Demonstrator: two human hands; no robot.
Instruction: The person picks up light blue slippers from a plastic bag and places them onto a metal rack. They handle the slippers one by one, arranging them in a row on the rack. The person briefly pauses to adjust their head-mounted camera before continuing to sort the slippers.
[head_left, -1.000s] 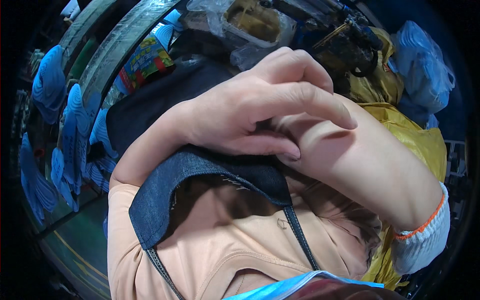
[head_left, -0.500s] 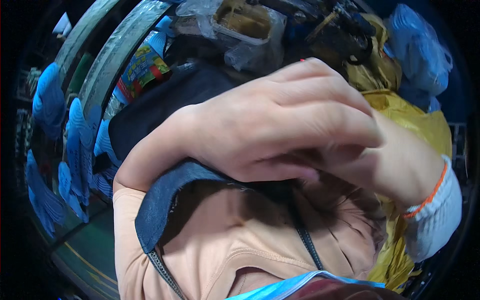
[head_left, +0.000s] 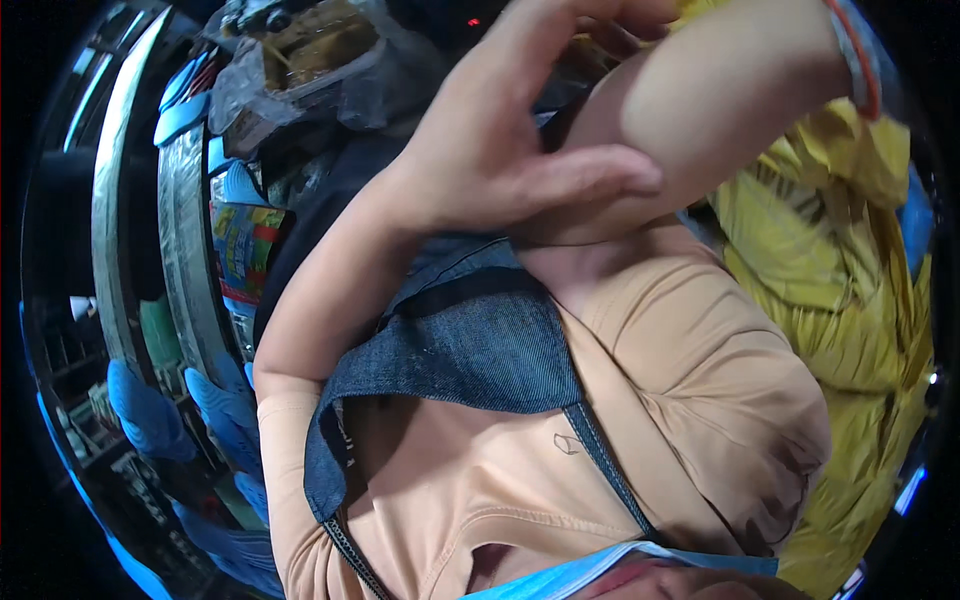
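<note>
My bare left hand (head_left: 500,130) reaches across my chest to my right forearm (head_left: 700,110). Its thumb is stretched out over the inner side of the forearm, and the fingers are spread toward the upper edge, partly cut off. It holds no object. A white knitted glove cuff with an orange rim (head_left: 858,60) marks my right wrist at the upper right. The right hand itself lies beyond the picture's edge. Below both arms hangs the folded-over bib of a dark denim apron (head_left: 450,350), over a peach shirt (head_left: 690,350).
Blue sole-shaped pieces (head_left: 150,410) sit along metal rails (head_left: 185,240) on the left. Beside them is a colourful printed packet (head_left: 245,245). A tub of brown material (head_left: 325,50) in clear plastic stands at the far side. Yellow plastic sacking (head_left: 830,300) fills the right.
My right forearm and glove cuff have swung up toward the upper right. My left hand has moved up, its thumb now spread from the fingers. The view has shifted, showing more yellow sacking.
</note>
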